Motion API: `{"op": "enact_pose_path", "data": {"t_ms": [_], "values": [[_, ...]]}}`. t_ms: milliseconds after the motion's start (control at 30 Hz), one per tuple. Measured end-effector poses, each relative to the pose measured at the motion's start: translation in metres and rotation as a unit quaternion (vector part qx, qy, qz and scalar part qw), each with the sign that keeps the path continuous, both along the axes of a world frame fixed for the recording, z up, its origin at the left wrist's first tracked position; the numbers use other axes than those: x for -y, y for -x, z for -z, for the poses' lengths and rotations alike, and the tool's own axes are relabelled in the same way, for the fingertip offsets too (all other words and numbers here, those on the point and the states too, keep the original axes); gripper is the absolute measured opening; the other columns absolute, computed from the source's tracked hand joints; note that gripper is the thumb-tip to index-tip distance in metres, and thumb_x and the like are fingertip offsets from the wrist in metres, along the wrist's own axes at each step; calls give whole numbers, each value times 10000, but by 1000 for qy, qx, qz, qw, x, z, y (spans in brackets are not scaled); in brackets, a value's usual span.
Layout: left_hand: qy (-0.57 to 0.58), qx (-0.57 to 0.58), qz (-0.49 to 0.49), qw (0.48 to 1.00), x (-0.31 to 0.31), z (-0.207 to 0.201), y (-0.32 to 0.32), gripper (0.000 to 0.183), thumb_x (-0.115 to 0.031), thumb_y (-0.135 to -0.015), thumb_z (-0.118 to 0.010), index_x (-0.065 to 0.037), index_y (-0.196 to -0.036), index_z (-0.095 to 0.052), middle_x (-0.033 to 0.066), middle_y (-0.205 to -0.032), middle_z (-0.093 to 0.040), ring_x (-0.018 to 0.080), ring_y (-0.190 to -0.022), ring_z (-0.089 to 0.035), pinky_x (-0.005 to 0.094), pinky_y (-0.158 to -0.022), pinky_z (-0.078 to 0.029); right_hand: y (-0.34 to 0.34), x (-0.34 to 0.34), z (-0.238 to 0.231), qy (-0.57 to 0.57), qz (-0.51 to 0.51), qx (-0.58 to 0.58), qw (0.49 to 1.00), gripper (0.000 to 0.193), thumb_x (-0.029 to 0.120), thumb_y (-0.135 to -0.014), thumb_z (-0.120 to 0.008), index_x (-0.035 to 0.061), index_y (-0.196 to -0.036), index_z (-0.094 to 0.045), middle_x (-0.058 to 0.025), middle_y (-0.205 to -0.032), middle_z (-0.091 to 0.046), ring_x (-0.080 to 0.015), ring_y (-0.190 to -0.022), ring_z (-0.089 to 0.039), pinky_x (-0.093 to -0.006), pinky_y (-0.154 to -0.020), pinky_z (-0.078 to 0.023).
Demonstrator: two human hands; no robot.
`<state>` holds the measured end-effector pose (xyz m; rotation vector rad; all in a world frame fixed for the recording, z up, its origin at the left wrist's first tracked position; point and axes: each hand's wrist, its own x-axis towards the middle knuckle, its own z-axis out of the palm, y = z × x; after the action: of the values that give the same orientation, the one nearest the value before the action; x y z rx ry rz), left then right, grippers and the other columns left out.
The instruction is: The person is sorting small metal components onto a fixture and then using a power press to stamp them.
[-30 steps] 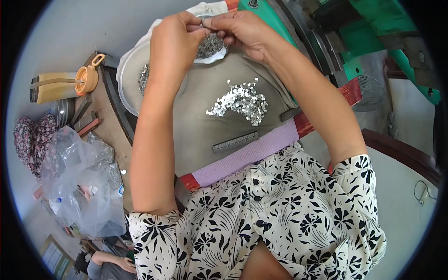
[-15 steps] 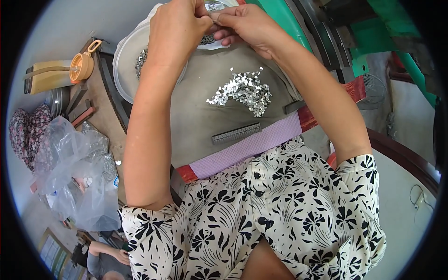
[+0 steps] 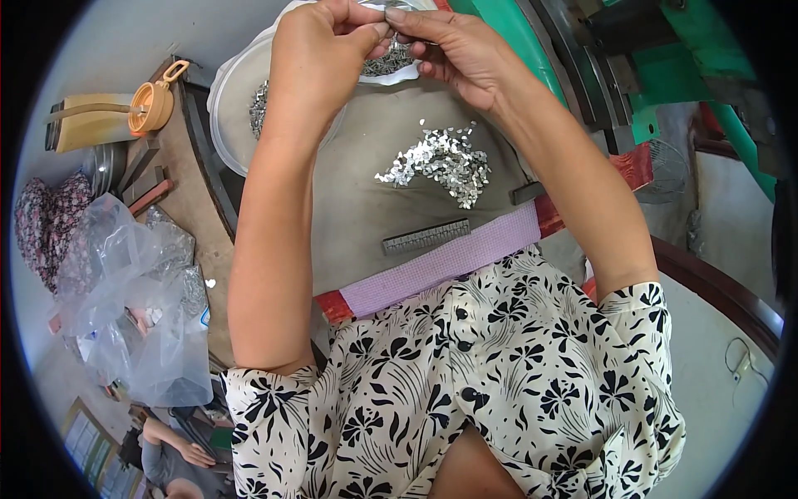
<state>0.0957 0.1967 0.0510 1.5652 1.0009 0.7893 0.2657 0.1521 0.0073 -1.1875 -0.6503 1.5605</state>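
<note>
Two hands are raised together at the far edge of the work surface, fingertips meeting. Below the pinch, toward the body, a grey cloth pad (image 3: 374, 208) is spread, edged nearest the body by a lilac woven strip (image 3: 449, 262) with red ends. Left of the pinch a white shallow tray (image 3: 229, 108) is seen, holding more small metal bits. Further left and well apart, a crumpled clear plastic bag (image 3: 133, 308) and a tan bottle with an orange cap (image 3: 108, 116) are noted. On the pad, below the pinch, a loose heap of small silver metal pieces (image 3: 440, 162) is scattered; just nearer the body lies a dark toothed metal bar (image 3: 426, 237). The left hand (image 3: 320, 58) and the right hand (image 3: 453, 50) are closed thumb to finger against each other over a tiny silver piece (image 3: 391, 7), barely visible at the frame edge; what exactly is pinched cannot be made out.
</note>
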Motion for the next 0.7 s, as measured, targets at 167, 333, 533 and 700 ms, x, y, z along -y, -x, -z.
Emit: {"op": "enact_pose_path", "data": {"t_ms": [167,333,533,700], "values": [[-208,-275,-24,938,23,-16,0,266,-117,-877,-715,17,-1106,-714,140,-801,-729,184,-731,-702,314,-711,-539,-7,-14,-13,2,-69,131,989,211,244,-912,-730,75,-1037,-750,-14,-1052,-644,-166,-984,-499,-334,-788,-416],[-341,-177,5,923,82,-18,34,245,-62,-849,-732,-50,-1094,-740,134,-845,-725,176,-674,-677,290,-653,-524,-1,35,-38,-167,-26,283,944,222,212,-896,-716,-4,-912,-761,-19,-718,-699,-85,-622,-628,-244,-599,-505],[-137,-117,24,983,161,15,85,255,11,-776,-766,3,-1022,-698,129,-892,-685,298,-790,-664,354,-699,-536,28,131,-22,-225,-132,487,833,70,84,-822,-752,42,-876,-736,-51,-802,-689,-200,-736,-649,-309,-674,-500],[-118,-210,69,968,185,38,96,402,-71,-667,-847,-23,-1038,-701,106,-1018,-596,295,-953,-581,370,-824,-485,40,151,3,-315,-106,616,714,104,145,-730,-773,113,-793,-697,-6,-774,-573,-214,-757,-574,-361,-659,-455]]}}
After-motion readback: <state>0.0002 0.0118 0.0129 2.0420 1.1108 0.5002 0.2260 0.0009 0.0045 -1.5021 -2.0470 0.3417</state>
